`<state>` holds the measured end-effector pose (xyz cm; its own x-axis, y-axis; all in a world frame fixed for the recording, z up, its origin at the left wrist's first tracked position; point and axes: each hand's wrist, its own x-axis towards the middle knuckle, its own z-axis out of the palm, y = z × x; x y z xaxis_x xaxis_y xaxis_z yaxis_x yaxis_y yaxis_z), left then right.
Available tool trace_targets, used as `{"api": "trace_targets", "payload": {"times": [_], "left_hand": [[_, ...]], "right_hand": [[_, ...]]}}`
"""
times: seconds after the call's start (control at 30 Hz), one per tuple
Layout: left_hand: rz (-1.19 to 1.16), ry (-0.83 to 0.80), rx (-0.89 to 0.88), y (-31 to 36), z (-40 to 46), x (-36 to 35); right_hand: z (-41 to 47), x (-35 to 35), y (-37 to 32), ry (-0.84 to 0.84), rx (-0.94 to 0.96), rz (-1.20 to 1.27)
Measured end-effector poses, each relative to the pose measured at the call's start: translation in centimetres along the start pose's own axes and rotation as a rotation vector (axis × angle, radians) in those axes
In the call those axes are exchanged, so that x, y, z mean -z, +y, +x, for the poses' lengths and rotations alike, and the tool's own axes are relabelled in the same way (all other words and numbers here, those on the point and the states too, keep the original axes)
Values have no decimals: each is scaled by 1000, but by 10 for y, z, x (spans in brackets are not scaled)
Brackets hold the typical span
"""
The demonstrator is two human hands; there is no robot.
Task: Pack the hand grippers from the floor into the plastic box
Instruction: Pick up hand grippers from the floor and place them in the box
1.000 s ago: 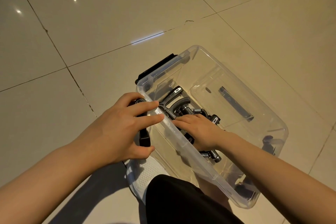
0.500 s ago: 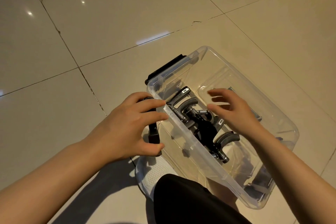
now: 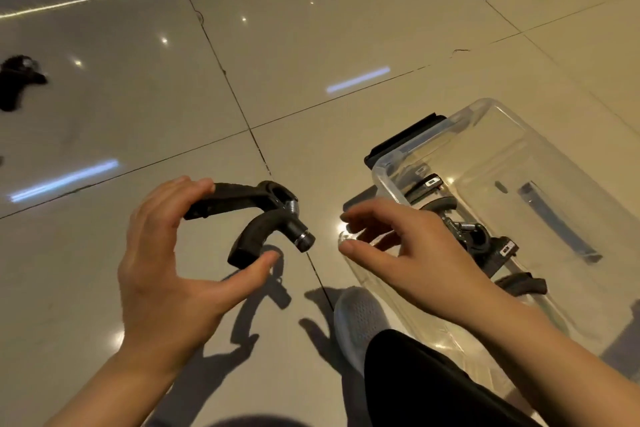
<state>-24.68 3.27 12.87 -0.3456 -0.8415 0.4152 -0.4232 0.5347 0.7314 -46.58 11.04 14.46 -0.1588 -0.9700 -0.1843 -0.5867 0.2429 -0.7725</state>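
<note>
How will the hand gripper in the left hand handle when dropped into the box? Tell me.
The hand gripper looks rigid. Its coil spring suggests the handles would give under a squeeze. Curved and irregular, it probably won't roll, but may tangle with grippers already in the plastic box.

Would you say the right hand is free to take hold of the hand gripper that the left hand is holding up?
Probably yes: the right hand is open, holds nothing, and only bare floor separates it from the hand gripper in the left hand.

A: Pretty dim, warm yellowish light. Glossy floor tiles (image 3: 311,45) throw back streaks and pinpoint glare.

B: Yeah, hard shadows under the left hand (image 3: 166,263), and the edges look smeared and bent.
</note>
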Motion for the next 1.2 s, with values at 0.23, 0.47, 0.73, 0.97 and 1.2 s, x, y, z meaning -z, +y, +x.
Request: {"api": "trace_targets", "payload": {"times": [0.23,0.47,0.73,0.97,1.2], "left_hand": [[-53,-1,-110,20,2,-4],[-157,-58,151,38,5,-27],[-232,-176,36,72,32,-84],[51,-596,-220,52,40,-134],[407,-768,-361,14,25,-154]], "right_hand": [[3,-15,-10,124,-38,181],[-6,17,-14,429,149,123],[-20,62,16,641,48,314],[-34,106,57,783,-80,226],[-31,120,102,534,-251,11]]}}
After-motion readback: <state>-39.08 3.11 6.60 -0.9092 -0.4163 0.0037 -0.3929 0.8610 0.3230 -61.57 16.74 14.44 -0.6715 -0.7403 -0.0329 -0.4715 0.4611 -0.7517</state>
